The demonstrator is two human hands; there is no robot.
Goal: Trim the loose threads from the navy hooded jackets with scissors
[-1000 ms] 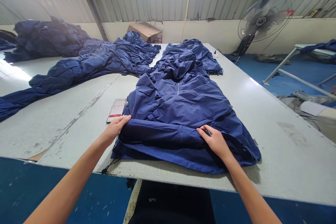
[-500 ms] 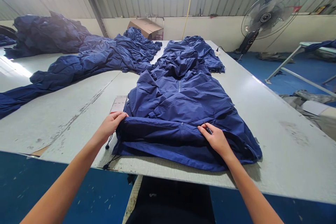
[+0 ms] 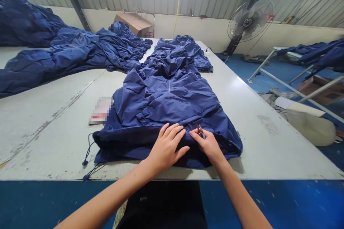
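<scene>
A navy blue hooded jacket [image 3: 172,103] lies spread on the grey table [image 3: 43,132], its hem folded up at the near edge. My left hand [image 3: 166,148] rests flat on the folded hem near the middle, fingers spread. Right beside it, my right hand [image 3: 206,145] presses the hem with its fingers closed around a small dark snipping tool [image 3: 200,131] whose tips stick out above the fingers. Two drawstring cords [image 3: 87,157] hang from the hem's left end.
More navy jackets [image 3: 67,53] are heaped across the table's left and far side. A phone [image 3: 101,110] lies left of the jacket. A cardboard box [image 3: 134,24] and a standing fan [image 3: 248,18] are at the back; metal racks [image 3: 295,75] stand on the right.
My left hand left the hem's left end and moved right to the middle, now flat beside my right hand. The camera shifted right and down.
</scene>
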